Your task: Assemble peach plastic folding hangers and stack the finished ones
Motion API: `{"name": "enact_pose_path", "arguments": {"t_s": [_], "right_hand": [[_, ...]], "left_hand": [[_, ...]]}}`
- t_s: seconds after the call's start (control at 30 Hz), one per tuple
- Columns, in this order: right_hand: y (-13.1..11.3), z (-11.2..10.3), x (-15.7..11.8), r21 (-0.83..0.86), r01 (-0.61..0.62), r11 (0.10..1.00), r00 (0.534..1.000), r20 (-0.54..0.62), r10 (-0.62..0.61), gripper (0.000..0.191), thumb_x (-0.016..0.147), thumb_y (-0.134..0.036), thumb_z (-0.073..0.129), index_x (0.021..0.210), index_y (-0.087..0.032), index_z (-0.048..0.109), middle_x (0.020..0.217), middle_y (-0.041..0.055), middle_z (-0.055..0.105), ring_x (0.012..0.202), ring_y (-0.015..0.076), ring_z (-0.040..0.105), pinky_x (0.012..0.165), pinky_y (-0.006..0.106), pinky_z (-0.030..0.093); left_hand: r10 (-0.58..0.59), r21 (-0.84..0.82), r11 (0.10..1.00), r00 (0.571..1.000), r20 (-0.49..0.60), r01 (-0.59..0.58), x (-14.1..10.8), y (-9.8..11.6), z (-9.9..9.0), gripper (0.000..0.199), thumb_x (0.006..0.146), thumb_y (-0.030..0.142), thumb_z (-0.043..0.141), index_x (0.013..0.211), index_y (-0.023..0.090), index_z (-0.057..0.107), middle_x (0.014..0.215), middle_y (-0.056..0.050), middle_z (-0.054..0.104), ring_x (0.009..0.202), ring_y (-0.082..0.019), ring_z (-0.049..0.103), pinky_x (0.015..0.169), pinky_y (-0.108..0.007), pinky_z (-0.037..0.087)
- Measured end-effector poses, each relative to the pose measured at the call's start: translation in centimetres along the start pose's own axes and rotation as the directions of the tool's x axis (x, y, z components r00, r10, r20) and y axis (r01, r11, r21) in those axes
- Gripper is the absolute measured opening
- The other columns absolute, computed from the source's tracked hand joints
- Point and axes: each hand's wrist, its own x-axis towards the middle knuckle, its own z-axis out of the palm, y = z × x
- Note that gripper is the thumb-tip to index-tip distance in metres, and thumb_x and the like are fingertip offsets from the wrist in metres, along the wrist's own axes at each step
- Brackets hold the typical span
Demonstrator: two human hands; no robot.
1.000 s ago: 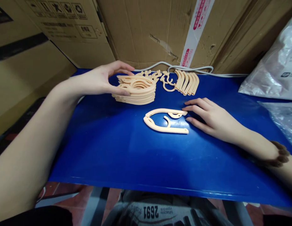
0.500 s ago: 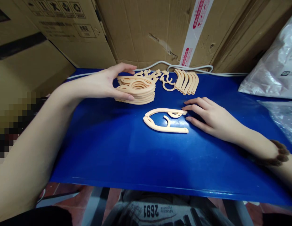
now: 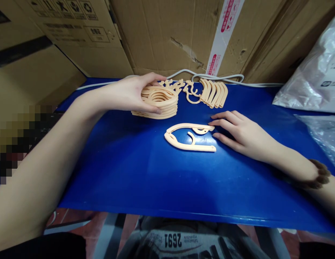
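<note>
Large brown cardboard boxes (image 3: 162,39) form a wall behind a glossy blue counter (image 3: 129,172), with a crinkled plastic bag (image 3: 310,75) at the far right. A person's bare arms reach in from both sides. The left hand (image 3: 135,93) curves around the left end of a stack of folded cream pieces (image 3: 164,105) near the back of the counter, thumb along the near side and fingers arching over the far side; how firmly it presses cannot be told. The right hand (image 3: 234,135) lies palm down to the right, its fingers relaxed and parted, holding nothing, the foremost tips at or just beside a single folded cream frame (image 3: 183,146), which looks like a folding hanger. The work in hand seems partly done: many pieces are layered neatly in the stack, and a row of curved cream strips (image 3: 219,94) is lined up at the back, while this one frame lies apart in front, not among them. It rests flat, slightly right of the counter's middle. Its long axis runs left to right; the narrow, hinged end points left, and the two arm ends lie apart at the right, towards the right hand. The stack also stretches left to right, but the strips run from back to front, bending near their tops. Smallest are the hook-shaped parts (image 3: 193,103) between stack and strips; their joins are too small to make out.
</note>
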Motion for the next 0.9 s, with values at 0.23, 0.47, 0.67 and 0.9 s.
{"name": "enact_pose_path", "arguments": {"t_s": [0.23, 0.47, 0.67, 0.9], "right_hand": [[0.0, 0.1, -0.1, -0.02, 0.007, 1.0, 1.0, 0.003, -0.007, 0.034, 0.097, -0.035, 0.046, 0.121, -0.015, 0.06, 0.125, 0.0156, 0.057, 0.111, 0.0283, 0.056, 0.097, 0.045, 0.047], [0.1, 0.1, -0.2, -0.019, 0.0, 1.0, 1.0, 0.01, 0.001, 0.034, 0.097, -0.036, 0.044, 0.121, -0.017, 0.059, 0.125, 0.0146, 0.057, 0.111, 0.0277, 0.055, 0.097, 0.044, 0.047], [0.1, 0.0, -0.1, -0.029, 0.002, 1.0, 1.0, 0.012, -0.002, 0.035, 0.098, -0.036, 0.043, 0.121, -0.015, 0.06, 0.125, 0.0148, 0.057, 0.11, 0.0275, 0.055, 0.097, 0.044, 0.047], [0.0, 0.1, -0.1, -0.038, 0.001, 0.999, 1.0, 0.017, 0.0, 0.036, 0.098, -0.036, 0.043, 0.121, -0.014, 0.06, 0.126, 0.0148, 0.057, 0.111, 0.0272, 0.055, 0.097, 0.042, 0.046]], "left_hand": [[0.126, -0.049, 0.99, 0.989, -0.072, -0.13, -0.7, -0.2, -0.8, 0.088, 0.069, 0.055, 0.079, 0.139, 0.012, 0.047, 0.122, -0.009, 0.067, 0.097, -0.019, 0.063, 0.084, -0.036, 0.058], [0.041, -0.058, 0.998, 0.999, 0.001, -0.04, -0.2, -0.5, -0.1, 0.09, 0.069, 0.058, 0.078, 0.142, 0.018, 0.043, 0.122, -0.006, 0.066, 0.095, -0.019, 0.064, 0.085, -0.036, 0.058], [-0.148, -0.124, 0.98, 0.987, 0.059, 0.155, -0.5, 1.3, -0.5, 0.098, 0.063, 0.06, 0.08, 0.144, 0.019, 0.042, 0.128, -0.008, 0.062, 0.107, -0.027, 0.061, 0.098, -0.049, 0.05], [-0.227, -0.129, 0.961, 0.965, 0.129, 0.244, -0.9, 2.9, -1.1, 0.098, 0.066, 0.06, 0.075, 0.148, 0.028, 0.033, 0.141, -0.004, 0.053, 0.124, -0.027, 0.054, 0.108, -0.039, 0.04]]}}
